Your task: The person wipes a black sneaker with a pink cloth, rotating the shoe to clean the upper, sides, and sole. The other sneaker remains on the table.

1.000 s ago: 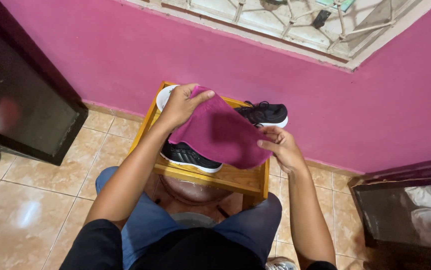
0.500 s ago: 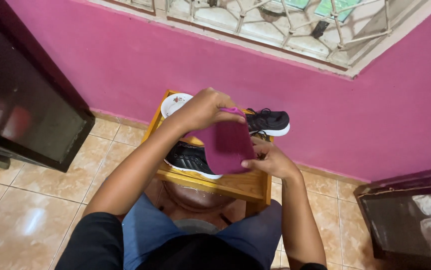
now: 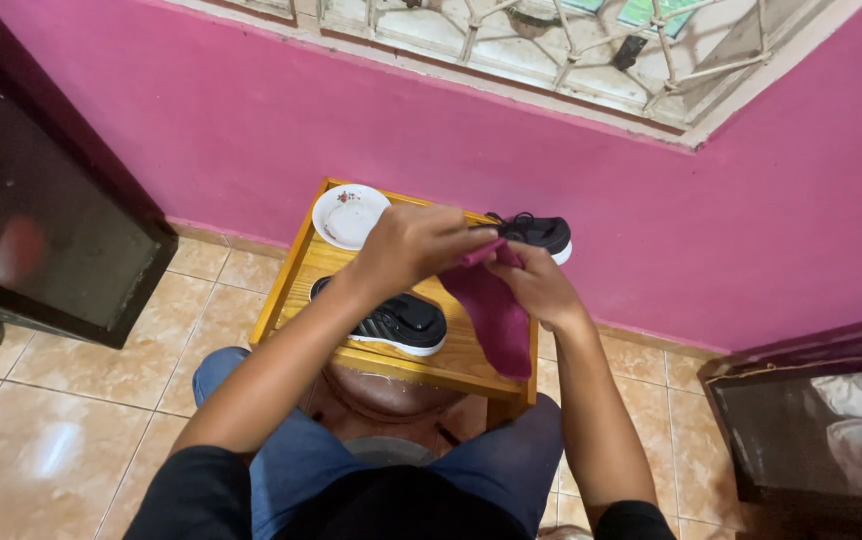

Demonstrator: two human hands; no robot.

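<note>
1. The left hand (image 3: pixel 416 245) is curling its fingers closed around the upper edge of a maroon cloth (image 3: pixel 496 315), gripping it in front of the person's body above a small wooden table (image 3: pixel 326 265).
2. The right hand (image 3: pixel 536 285) is pinching the same cloth at its top, just beside the left hand; the two hands are almost touching, with the fabric bunching between them.
3. The maroon cloth is hanging down from the hands in a narrow folded strip, its lower end dangling over the right front part of the table, near the table's front edge.
4. A black sneaker with a white sole (image 3: pixel 391 322) is lying on the table under the left forearm, its toe pointing toward the right; it is sitting apart from the cloth.
5. A second black sneaker (image 3: pixel 541 233) is resting at the far right corner of the table, close to the pink wall (image 3: pixel 651 210), partly hiding behind the hands.
6. A white saucer with a small floral mark (image 3: pixel 349 215) is sitting at the far left corner of the table.
7. The person is sitting with knees in blue jeans (image 3: pixel 301 455) either side of the table's near edge, over a tan tiled floor (image 3: pixel 41 420).
8. A dark cabinet (image 3: pixel 41 210) is standing to the left, and another dark piece of furniture (image 3: pixel 811 420) is standing to the right.
</note>
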